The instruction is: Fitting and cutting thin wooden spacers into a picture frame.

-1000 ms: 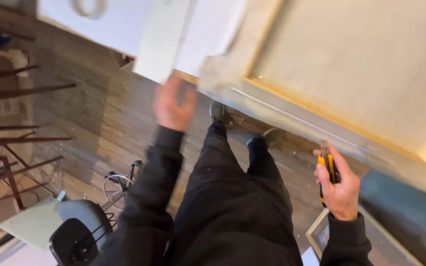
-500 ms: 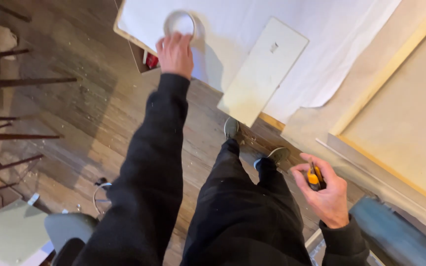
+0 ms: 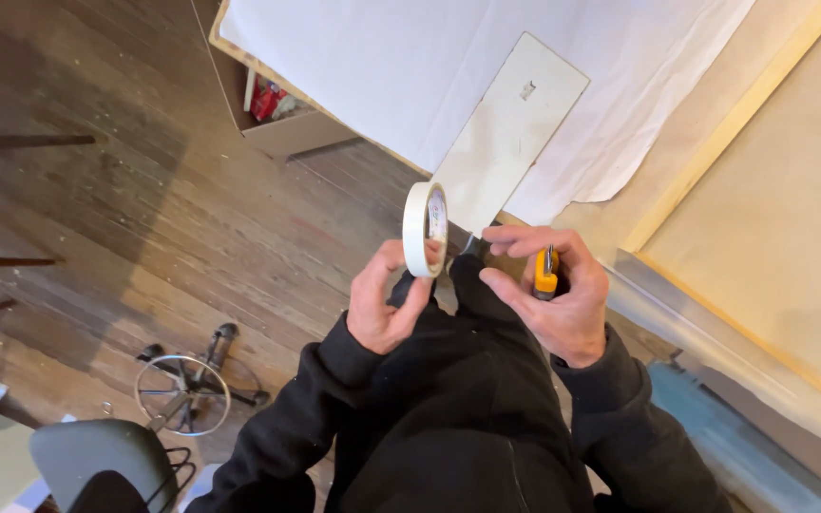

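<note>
My left hand [image 3: 384, 306] holds a roll of cream masking tape [image 3: 424, 229] upright by its lower rim, in front of my body. My right hand [image 3: 553, 294] is closed around a yellow and black utility knife [image 3: 546, 274], with its forefinger and thumb stretched toward the tape roll, close to it. Both arms are in black sleeves. Beyond the hands a long pale board [image 3: 508, 135] lies on a white sheet [image 3: 382, 66].
A wooden-framed canvas panel [image 3: 772, 199] fills the right side. An open cardboard box [image 3: 282, 114] sits under the sheet's edge. A stool with a ring footrest [image 3: 182, 391] and a grey chair [image 3: 102, 463] stand at lower left on the dark plank floor [image 3: 125, 209].
My left hand has pulled back from the white sheet with the tape roll in it. My right hand with the knife has come in to meet it.
</note>
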